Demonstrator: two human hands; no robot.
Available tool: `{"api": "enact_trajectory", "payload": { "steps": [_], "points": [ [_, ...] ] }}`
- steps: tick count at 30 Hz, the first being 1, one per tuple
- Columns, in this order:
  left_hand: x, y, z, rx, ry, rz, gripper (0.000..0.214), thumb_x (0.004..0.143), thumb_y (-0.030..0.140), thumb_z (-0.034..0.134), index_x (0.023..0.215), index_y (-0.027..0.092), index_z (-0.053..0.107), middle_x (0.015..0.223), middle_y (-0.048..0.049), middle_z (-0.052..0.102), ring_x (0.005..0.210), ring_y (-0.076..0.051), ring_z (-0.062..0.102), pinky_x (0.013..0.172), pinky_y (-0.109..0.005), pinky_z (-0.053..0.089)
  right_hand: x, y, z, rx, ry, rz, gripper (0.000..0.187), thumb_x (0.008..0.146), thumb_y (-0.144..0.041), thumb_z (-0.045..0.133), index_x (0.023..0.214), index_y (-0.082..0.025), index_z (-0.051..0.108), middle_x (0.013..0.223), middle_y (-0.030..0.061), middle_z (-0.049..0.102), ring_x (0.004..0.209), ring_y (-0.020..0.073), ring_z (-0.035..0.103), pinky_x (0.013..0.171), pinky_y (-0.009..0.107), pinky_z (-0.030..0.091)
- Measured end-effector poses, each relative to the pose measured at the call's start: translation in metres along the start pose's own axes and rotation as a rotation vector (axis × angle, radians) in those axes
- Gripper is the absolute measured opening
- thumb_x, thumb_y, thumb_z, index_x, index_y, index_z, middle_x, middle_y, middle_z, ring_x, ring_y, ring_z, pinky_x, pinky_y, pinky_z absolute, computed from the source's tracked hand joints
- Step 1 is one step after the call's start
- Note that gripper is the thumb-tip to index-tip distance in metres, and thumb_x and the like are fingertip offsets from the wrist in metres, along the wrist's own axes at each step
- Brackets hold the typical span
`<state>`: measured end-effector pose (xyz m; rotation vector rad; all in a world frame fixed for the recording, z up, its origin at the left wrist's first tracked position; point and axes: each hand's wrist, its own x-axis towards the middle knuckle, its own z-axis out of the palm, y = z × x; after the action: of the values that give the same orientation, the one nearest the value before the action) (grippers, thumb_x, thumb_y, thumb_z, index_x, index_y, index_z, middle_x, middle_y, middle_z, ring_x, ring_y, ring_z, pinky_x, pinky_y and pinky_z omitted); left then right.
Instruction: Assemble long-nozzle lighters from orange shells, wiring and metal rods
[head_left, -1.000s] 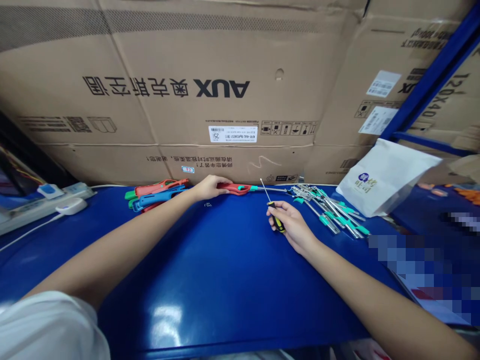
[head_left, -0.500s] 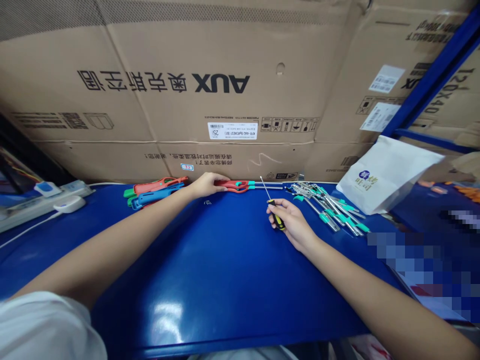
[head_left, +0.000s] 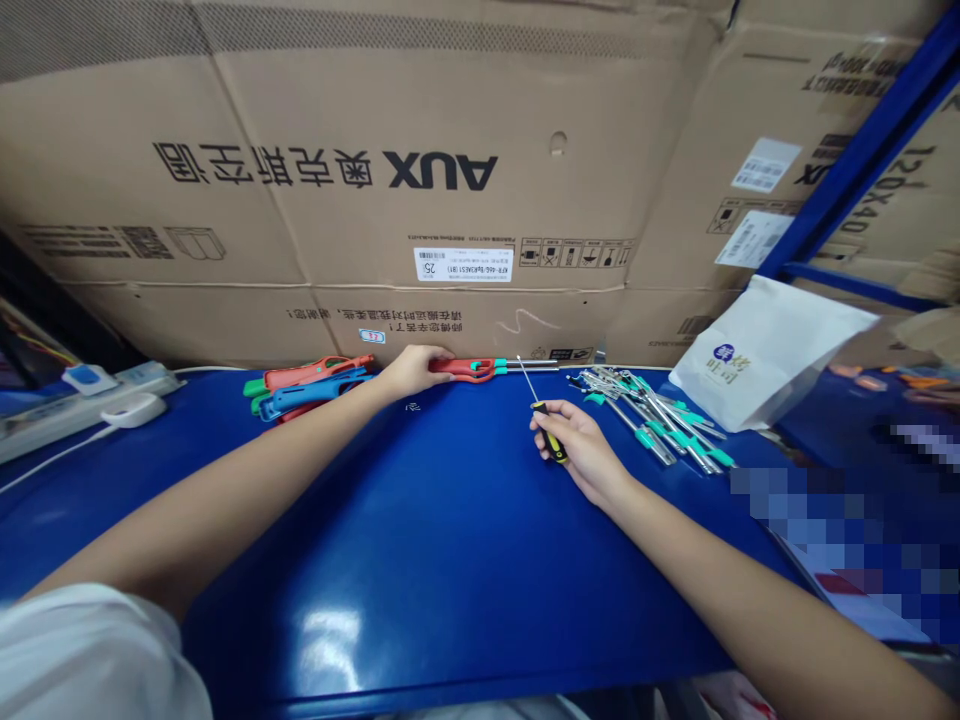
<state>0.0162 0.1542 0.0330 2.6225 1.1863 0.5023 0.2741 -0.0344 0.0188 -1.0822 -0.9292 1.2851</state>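
Observation:
My right hand (head_left: 576,446) is closed round the black-and-yellow handle of a screwdriver (head_left: 558,448), whose thin shaft points up and away to the left. At the back of the blue table, my left hand (head_left: 415,371) grips the rear of red long-nosed lighters (head_left: 480,370), seemingly two side by side. Their metal tubes with teal collars point right, along the foot of the cardboard. Part of the red bodies is hidden by the hand. Left of that hand lie several lighter handles (head_left: 311,388) in red, blue and green.
A heap of metal lighter tubes with teal parts (head_left: 656,410) lies right of my right hand. Behind it stands a white paper bag (head_left: 765,350). A large cardboard sheet (head_left: 345,90) walls off the back. A power strip (head_left: 82,405) with cables sits at the left.
The red lighters' metal tubes have shifted slightly left, away from the heap. Both hands keep their grip, and the view has moved a little.

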Motion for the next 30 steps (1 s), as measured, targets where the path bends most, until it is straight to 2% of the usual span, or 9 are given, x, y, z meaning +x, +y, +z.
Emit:
{"api": "enact_trajectory", "payload": {
  "steps": [8, 14, 18, 21, 26, 30],
  "points": [
    [-0.008, -0.002, 0.0, -0.005, 0.054, -0.043, 0.034, 0.099, 0.036, 0.062, 0.127, 0.016, 0.061, 0.127, -0.0108, 0.063, 0.108, -0.024, 0.065, 0.092, -0.045, 0.058, 0.0, 0.0, 0.0, -0.003, -0.008, 0.0, 0.042, 0.063, -0.044, 0.086, 0.089, -0.021, 0.062, 0.075, -0.0019, 0.067, 0.057, 0.0104, 0.055, 0.051, 0.025, 0.04],
    [-0.009, -0.001, 0.001, 0.024, 0.133, -0.133, 0.033, 0.099, 0.036, 0.062, 0.124, 0.015, 0.062, 0.124, -0.0104, 0.064, 0.105, -0.022, 0.066, 0.09, -0.043, 0.058, 0.0, -0.001, 0.0, -0.01, -0.007, -0.001, 0.044, 0.062, -0.045, 0.087, 0.089, -0.022, 0.061, 0.075, -0.0019, 0.067, 0.057, 0.0105, 0.055, 0.05, 0.025, 0.04],
    [-0.015, 0.01, -0.002, 0.095, 0.248, -0.172, 0.031, 0.087, 0.043, 0.075, 0.105, 0.018, 0.07, 0.107, -0.0067, 0.07, 0.1, -0.025, 0.067, 0.086, -0.036, 0.056, -0.001, -0.001, 0.0, -0.03, -0.006, -0.007, 0.044, 0.063, -0.046, 0.086, 0.089, -0.022, 0.061, 0.076, -0.0018, 0.066, 0.057, 0.0103, 0.055, 0.051, 0.025, 0.042],
    [-0.02, 0.02, -0.005, 0.154, 0.31, -0.177, 0.03, 0.083, 0.047, 0.076, 0.101, 0.023, 0.071, 0.112, -0.005, 0.07, 0.102, -0.026, 0.067, 0.078, -0.031, 0.053, -0.002, -0.001, 0.0, -0.068, -0.003, -0.014, 0.043, 0.064, -0.048, 0.084, 0.09, -0.022, 0.06, 0.077, -0.0015, 0.066, 0.058, 0.0109, 0.055, 0.051, 0.026, 0.043],
    [-0.031, 0.036, -0.013, 0.208, 0.33, -0.156, 0.027, 0.088, 0.047, 0.068, 0.1, 0.024, 0.071, 0.112, -0.0037, 0.07, 0.099, -0.024, 0.068, 0.068, -0.028, 0.048, 0.006, -0.003, -0.007, -0.24, 0.031, -0.051, 0.039, 0.07, -0.051, 0.074, 0.092, -0.024, 0.056, 0.082, 0.0002, 0.066, 0.059, 0.0132, 0.056, 0.051, 0.028, 0.044],
    [-0.047, 0.047, -0.022, 0.208, 0.301, -0.153, 0.018, 0.089, 0.036, 0.063, 0.096, 0.021, 0.071, 0.106, -0.0033, 0.072, 0.088, -0.021, 0.069, 0.064, -0.028, 0.046, 0.021, -0.013, -0.033, -0.558, 0.101, -0.089, 0.023, 0.074, -0.039, 0.068, 0.089, -0.024, 0.06, 0.082, 0.0025, 0.064, 0.064, 0.0174, 0.059, 0.058, 0.033, 0.048]
  ]
}}
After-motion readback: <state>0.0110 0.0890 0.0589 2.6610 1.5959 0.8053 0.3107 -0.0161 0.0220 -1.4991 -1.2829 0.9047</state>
